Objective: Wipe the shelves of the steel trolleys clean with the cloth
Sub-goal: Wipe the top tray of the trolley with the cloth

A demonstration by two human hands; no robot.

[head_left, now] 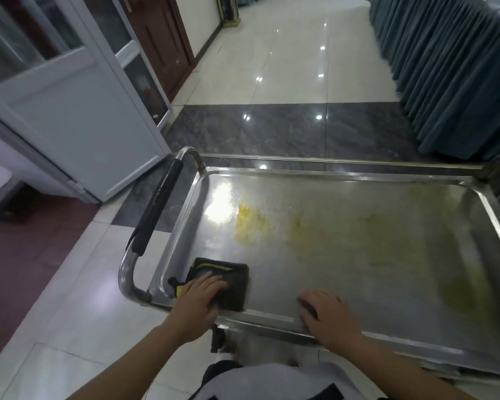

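While the left hand (198, 295) pressed the dark cloth (224, 280) flat, fingers straight, into the trolley's top shelf (329, 255) near-left corner and the right hand (326, 313) rested open-fingered on the near rim, wiping looked barely begun, next needing strokes toward the far yellow stain (247, 223).

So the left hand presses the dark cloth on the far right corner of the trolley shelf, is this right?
Not quite. The head view shows the left hand pressing the dark cloth on the near left corner of the trolley shelf, beside the black handle.

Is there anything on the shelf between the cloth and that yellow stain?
Nothing visible. The cloth, under the left hand, has bare steel shelf up to the yellow stain. The right hand rests off to the side.
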